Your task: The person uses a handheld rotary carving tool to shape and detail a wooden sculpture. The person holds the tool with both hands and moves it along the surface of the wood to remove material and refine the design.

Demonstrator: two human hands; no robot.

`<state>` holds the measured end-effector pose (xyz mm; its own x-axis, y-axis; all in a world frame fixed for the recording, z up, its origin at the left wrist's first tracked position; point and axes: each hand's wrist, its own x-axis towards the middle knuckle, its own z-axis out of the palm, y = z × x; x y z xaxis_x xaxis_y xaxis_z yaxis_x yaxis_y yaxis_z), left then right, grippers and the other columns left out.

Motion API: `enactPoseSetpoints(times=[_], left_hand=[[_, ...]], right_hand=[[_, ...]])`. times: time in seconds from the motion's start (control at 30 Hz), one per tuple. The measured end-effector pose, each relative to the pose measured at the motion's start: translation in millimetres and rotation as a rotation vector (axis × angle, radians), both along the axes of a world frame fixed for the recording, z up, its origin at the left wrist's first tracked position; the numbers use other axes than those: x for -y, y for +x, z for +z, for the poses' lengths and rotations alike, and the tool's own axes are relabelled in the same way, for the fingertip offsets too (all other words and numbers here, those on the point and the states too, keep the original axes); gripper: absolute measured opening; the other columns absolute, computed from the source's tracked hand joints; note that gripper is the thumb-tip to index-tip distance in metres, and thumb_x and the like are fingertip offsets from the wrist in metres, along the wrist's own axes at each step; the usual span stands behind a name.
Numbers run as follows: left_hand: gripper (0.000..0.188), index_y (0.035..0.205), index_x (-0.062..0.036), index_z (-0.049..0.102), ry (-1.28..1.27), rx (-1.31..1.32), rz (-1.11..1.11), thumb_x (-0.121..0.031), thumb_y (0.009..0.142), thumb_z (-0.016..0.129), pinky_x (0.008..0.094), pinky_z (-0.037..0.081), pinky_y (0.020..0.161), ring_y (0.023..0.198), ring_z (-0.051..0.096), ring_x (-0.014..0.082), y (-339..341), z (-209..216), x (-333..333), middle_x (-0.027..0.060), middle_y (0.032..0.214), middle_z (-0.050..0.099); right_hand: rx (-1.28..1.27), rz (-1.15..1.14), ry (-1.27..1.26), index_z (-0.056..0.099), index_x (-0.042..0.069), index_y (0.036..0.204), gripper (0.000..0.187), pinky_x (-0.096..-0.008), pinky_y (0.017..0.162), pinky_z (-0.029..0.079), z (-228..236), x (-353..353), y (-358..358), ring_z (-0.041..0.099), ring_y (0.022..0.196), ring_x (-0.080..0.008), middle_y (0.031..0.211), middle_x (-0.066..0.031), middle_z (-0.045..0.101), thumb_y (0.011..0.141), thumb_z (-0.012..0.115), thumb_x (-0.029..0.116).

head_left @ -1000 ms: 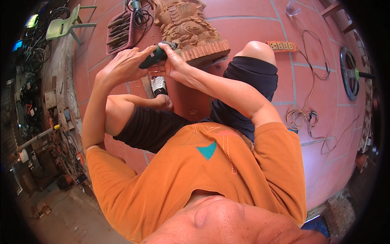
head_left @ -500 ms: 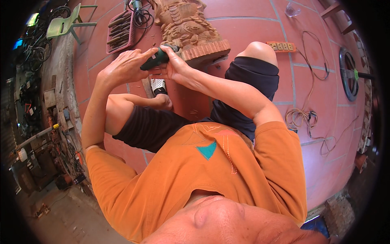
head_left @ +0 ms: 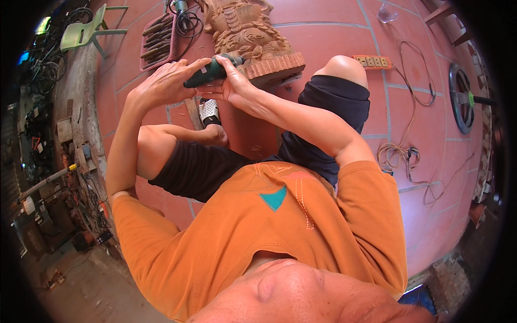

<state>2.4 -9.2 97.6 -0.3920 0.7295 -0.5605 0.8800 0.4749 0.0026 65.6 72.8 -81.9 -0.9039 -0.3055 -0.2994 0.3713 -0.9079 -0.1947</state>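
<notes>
Both my hands are on a dark green handheld rotary tool point(head_left: 207, 74), its rear toward the left and its nose slanting up to the right. My left hand point(head_left: 168, 82) is closed at the rear, with fingers over the top. Nearer the nose, my right hand point(head_left: 235, 82) grips the body with the thumb on top and fingers underneath. The tool's nose is close to the near left side of a carved reddish-brown wooden figure point(head_left: 247, 40), by its base block point(head_left: 274, 67). Whether the bit touches the wood, I cannot tell.
A pink tray point(head_left: 175, 40) of chisel-like tools stands left of the carving, beside a black cable. An orange power strip point(head_left: 372, 62) lies right of my knee, with coiled cords point(head_left: 398, 156) beyond. A green chair point(head_left: 86, 32) is far left, a round-rimmed stand point(head_left: 462, 99) far right.
The rotary tool's nose has shifted slightly to the right and up along the carving. My left hand has moved slightly up; both hands keep their hold.
</notes>
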Motion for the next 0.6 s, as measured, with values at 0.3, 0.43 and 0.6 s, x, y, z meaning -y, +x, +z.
enactPoseSetpoints(times=[0.3, 0.43, 0.6], left_hand=[[0.076, 0.137, -0.0164, 0.038, -0.006, 0.018, 0.021, -0.006, 0.067, 0.067, 0.0426, 0.045, 0.08, 0.089, 0.057, 0.0365, -8.6, -4.4, 2.4, 0.019, 0.092, 0.057], [0.076, 0.137, -0.0179, 0.038, -0.04, 0.015, 0.059, -0.008, 0.068, 0.069, 0.0425, 0.045, 0.081, 0.09, 0.057, 0.0367, -5.4, 1.6, 0.5, 0.0189, 0.094, 0.057], [0.075, 0.137, -0.0183, 0.038, -0.049, 0.001, 0.066, -0.009, 0.069, 0.069, 0.0429, 0.045, 0.081, 0.092, 0.056, 0.0367, -5.1, 1.6, 1.2, 0.0187, 0.094, 0.057]], right_hand=[[0.004, -0.005, -0.022, 0.049, 0.012, 0.113, 0.056, -0.0474, 0.079, 0.053, -5.0, 3.8, -5.4, 0.066, 0.088, -0.0334, 0.103, -0.0134, 0.062, 0.087, 0.046, 0.06], [0.007, 0.026, -0.024, 0.05, 0.011, 0.114, 0.057, -0.0467, 0.077, 0.054, -5.3, 7.2, -6.9, 0.066, 0.087, -0.0331, 0.102, -0.013, 0.063, 0.086, 0.045, 0.062], [-0.027, 0.022, -0.016, 0.051, 0.011, 0.114, 0.06, -0.0457, 0.077, 0.054, -4.5, 8.3, -6.1, 0.067, 0.087, -0.0317, 0.103, -0.0128, 0.063, 0.086, 0.044, 0.063]])
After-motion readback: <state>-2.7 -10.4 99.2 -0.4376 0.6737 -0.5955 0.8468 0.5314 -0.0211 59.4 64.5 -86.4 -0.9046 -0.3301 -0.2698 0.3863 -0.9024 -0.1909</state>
